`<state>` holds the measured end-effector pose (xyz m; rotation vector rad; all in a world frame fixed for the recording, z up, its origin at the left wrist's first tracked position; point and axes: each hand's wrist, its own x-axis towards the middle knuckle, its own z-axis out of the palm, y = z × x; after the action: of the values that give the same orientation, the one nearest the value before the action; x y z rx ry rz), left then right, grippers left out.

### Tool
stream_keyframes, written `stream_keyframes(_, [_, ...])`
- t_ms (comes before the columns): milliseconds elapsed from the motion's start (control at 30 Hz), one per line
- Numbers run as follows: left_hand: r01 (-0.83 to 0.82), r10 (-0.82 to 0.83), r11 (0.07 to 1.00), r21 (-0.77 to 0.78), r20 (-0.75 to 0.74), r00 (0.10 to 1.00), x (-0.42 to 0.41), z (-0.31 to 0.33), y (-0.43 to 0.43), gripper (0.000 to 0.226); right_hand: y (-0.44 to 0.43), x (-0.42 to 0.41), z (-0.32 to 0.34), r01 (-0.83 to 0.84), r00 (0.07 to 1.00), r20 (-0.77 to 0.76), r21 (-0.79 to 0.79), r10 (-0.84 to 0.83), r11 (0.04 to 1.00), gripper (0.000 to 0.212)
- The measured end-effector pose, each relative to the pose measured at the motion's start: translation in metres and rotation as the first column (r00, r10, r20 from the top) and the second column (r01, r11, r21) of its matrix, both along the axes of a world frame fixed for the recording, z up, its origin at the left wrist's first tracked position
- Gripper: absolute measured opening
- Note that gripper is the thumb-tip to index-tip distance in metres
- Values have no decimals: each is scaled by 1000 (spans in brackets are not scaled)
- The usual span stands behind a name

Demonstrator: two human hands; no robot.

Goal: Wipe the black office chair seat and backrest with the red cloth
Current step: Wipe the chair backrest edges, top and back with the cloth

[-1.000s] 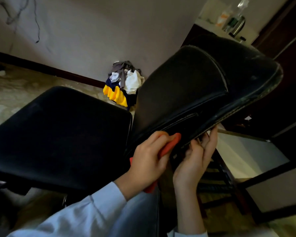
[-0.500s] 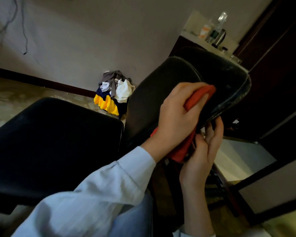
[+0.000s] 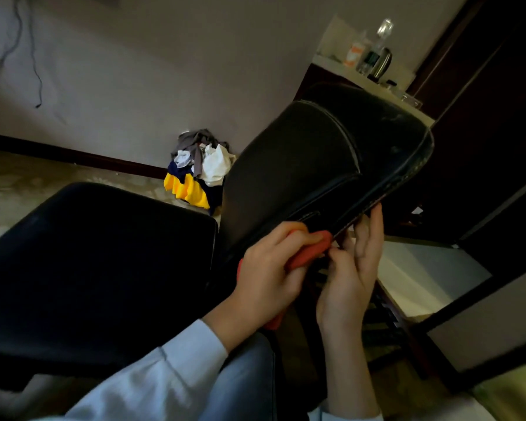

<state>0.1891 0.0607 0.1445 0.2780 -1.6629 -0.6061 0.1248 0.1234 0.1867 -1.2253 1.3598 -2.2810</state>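
Home room: clothes pile (image 3: 199, 168) on floor by wall, kettle (image 3: 382, 63) and bottles on counter (image 3: 377, 83).

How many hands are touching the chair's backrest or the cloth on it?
2. The left hand presses the red cloth against the backrest low down; the right hand steadies its lower edge from behind.

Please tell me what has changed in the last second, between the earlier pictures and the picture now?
The left hand, holding the red cloth, swept up the black padded backrest half a second ago and has now come back down to its lower edge. The right hand stayed at the backrest's edge, steadying it. The black chair seat and the pile of clothes by the wall did not move.
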Motion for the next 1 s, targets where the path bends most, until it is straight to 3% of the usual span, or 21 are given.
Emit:
stream_keyframes(167, [34,-12,984,172,-129,992,6,13,-3,18,6,-1,-11,32,998,-49,61,-29,998,65])
stream_keyframes(300, [24,-17,999,31,-210,978,2,70,-2,22,9,3,-11,-9,998,-66,75,14,997,61])
stream_keyframes(467, [37,-46,997,-74,-130,990,-21,98,-10,26,9,0,-13,-4,997,-72,106,12,994,65])
stream_keyframes(733, [49,-55,997,-55,-128,990,-17,72,-12,24,10,-4,-18,-25,993,-114,112,38,993,72])
stream_keyframes(1000, [21,-5,990,137,-116,993,-7,-10,-5,24,2,-1,-25,23,981,-192,83,-6,996,73])
